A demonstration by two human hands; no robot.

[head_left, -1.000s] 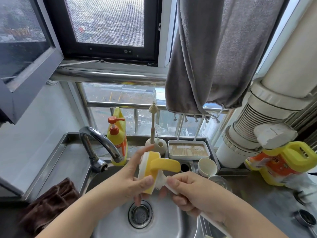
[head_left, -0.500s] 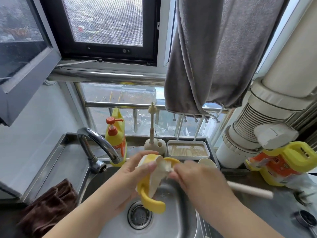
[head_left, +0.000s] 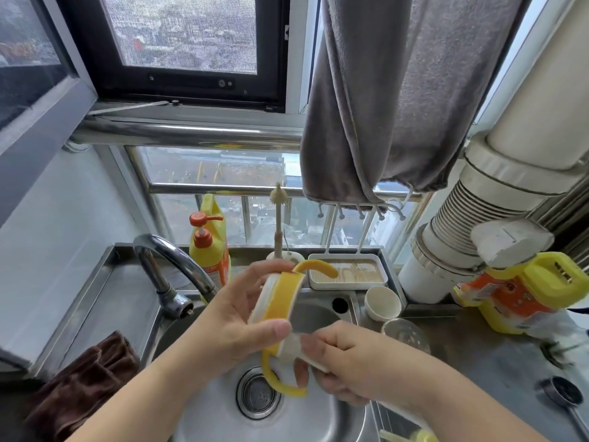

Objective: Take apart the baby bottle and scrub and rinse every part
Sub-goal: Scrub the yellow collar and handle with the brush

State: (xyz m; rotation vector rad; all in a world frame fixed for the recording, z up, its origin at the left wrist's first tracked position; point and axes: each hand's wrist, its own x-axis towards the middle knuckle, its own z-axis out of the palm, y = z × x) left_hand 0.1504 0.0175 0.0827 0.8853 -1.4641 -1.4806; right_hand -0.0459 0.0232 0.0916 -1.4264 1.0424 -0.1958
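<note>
Over the steel sink, my left hand grips a yellow bottle collar with a white rim and two curved yellow handles, one up at the back, one hanging below. My right hand holds a white brush whose head presses against the collar's lower edge; its handle runs down past my wrist. A white cap and a clear bottle body stand on the counter right of the sink.
A curved faucet stands at the sink's left, with a yellow pump soap bottle behind it. A thin brush in a stand and a white tray sit on the back ledge. A brown cloth lies left, a yellow detergent jug right.
The collar has been turned in my left hand, its handles now pointing up and down. My right hand dropped from the top of the collar to its lower edge with the brush.
</note>
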